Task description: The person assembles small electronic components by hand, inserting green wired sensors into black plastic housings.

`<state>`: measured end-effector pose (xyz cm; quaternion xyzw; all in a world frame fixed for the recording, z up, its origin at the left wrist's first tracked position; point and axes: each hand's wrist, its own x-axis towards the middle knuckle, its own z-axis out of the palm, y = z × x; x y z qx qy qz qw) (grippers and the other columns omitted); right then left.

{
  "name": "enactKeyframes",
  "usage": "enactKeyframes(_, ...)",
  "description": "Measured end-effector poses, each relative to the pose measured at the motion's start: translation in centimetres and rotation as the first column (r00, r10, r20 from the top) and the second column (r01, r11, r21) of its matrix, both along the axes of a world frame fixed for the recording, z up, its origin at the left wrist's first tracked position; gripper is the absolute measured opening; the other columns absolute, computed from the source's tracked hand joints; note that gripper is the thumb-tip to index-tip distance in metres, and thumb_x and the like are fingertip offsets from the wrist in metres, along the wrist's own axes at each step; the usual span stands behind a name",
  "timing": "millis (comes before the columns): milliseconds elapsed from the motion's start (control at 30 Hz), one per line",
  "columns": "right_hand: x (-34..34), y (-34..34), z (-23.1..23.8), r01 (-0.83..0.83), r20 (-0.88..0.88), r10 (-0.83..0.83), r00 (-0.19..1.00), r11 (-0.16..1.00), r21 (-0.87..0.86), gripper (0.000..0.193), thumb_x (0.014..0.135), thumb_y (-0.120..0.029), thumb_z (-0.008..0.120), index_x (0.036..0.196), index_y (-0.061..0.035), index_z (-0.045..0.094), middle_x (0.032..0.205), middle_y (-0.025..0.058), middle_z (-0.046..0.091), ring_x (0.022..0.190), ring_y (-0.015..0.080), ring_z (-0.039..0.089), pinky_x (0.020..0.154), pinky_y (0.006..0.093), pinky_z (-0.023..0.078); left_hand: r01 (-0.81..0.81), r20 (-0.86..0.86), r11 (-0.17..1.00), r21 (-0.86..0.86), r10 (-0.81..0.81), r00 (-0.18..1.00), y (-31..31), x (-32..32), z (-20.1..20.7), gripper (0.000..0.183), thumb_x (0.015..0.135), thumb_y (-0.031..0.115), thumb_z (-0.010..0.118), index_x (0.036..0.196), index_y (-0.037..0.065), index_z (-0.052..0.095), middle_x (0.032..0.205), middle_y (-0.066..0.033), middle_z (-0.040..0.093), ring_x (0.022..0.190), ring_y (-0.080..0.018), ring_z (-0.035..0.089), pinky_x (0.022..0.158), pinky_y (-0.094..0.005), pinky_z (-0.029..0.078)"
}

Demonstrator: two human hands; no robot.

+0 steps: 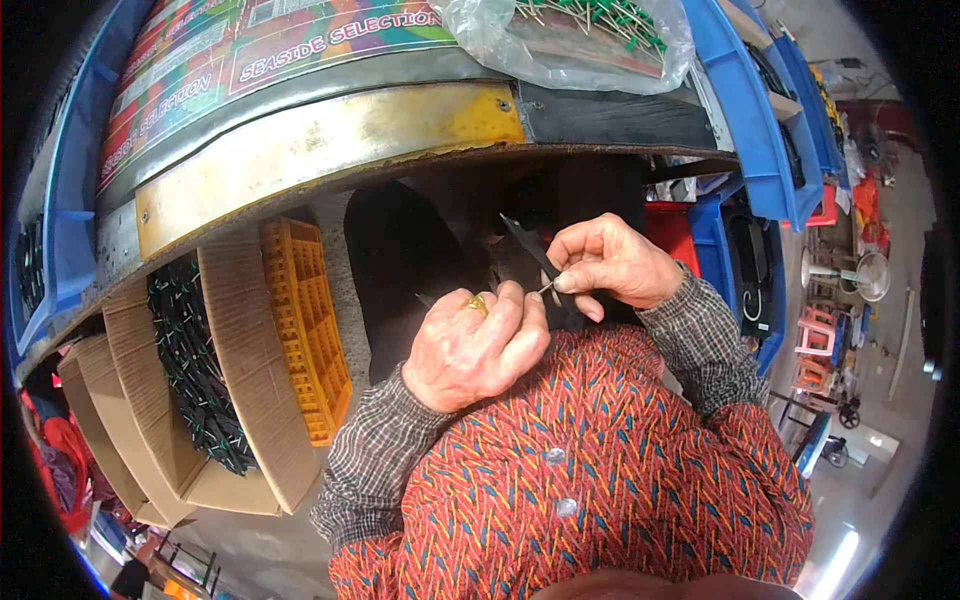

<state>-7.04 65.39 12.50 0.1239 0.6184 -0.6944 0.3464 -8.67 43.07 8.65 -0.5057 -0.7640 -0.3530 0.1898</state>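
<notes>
Both hands meet over my lap, fingertips almost touching. My right hand (pixel 620 265) is closed, its thumb and forefinger pinching a thin metal pin (pixel 547 287) that spans the small gap to the left fingertips. A flat black strip (pixel 528 243) with a pale pointed end slants up beside the right fingers. Which hand bears this strip I cannot tell. My left hand (pixel 480 345), with a gold ring, has its fingers curled and pressed together. A dark pointed tip (pixel 426 299) shows beyond its knuckles; what it grips is hidden.
Ahead stands a metal-edged table (pixel 330 125) carrying a clear plastic bag (pixel 470 25) of green-headed pins. Open cardboard box (pixel 235 330) at left holds many black pieces with green bits, next to an orange plastic crate (pixel 305 330). Blue bins (pixel 745 110) stand at right.
</notes>
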Motion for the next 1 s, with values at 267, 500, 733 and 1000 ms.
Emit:
enactKeyframes(267,0.0,-0.4,0.8,0.059,-0.013,-0.061,0.998,0.991,-0.118,0.033,0.084,-0.002,0.062,0.114,0.0045,0.049,0.071,0.0042,0.06,0.048,0.0066,0.053,0.043,0.0179,0.041,0.006,0.215,0.973,0.229,-0.056,0.975,0.7,0.5,-2.0,0.03,0.065,0.003,0.065,0.094,0.0,0.062,0.086,-0.0102,0.062,0.06,-0.0177,0.059,0.052,-0.0292,0.046)
enactKeyframes(500,0.1,-0.1,0.1,0.027,-0.033,-0.028,0.999,0.999,-0.031,0.026,0.086,-0.008,0.062,0.108,0.0031,0.055,0.071,0.0039,0.061,0.05,0.0089,0.057,0.046,0.0205,0.046,-0.051,0.374,0.967,0.25,-0.048,0.926,0.9,1.2,-2.0,0.03,0.064,-0.003,0.067,0.093,0.001,0.062,0.084,-0.011,0.064,0.065,-0.0224,0.063,0.057,-0.0298,0.05)
enactKeyframes(733,0.2,0.4,-0.7,0.055,-0.034,-0.061,0.998,0.989,-0.138,0.029,0.095,-0.021,0.053,0.108,0.0042,0.059,0.084,0.014,0.068,0.062,0.0183,0.067,0.053,0.0267,0.055,-0.22,0.697,0.937,0.271,-0.033,0.716,1.0,1.0,-1.6,0.024,0.073,-0.004,0.072,0.093,0.002,0.061,0.085,-0.0131,0.065,0.072,-0.0247,0.067,0.063,-0.0298,0.051)
enactKeyframes(1000,-0.2,-0.6,-0.8,0.063,-0.138,-0.056,0.989,0.997,0.049,0.016,0.085,-0.006,0.063,0.099,0.0025,0.063,0.079,0.0091,0.067,0.056,0.0117,0.062,0.05,0.0225,0.051,-0.312,0.887,0.92,0.235,-0.073,0.455,0.7,1.2,-1.9,0.017,0.083,0.0,0.068,0.099,0.0,0.061,0.076,-0.0018,0.062,0.061,-0.0058,0.055,0.054,-0.0196,0.043)
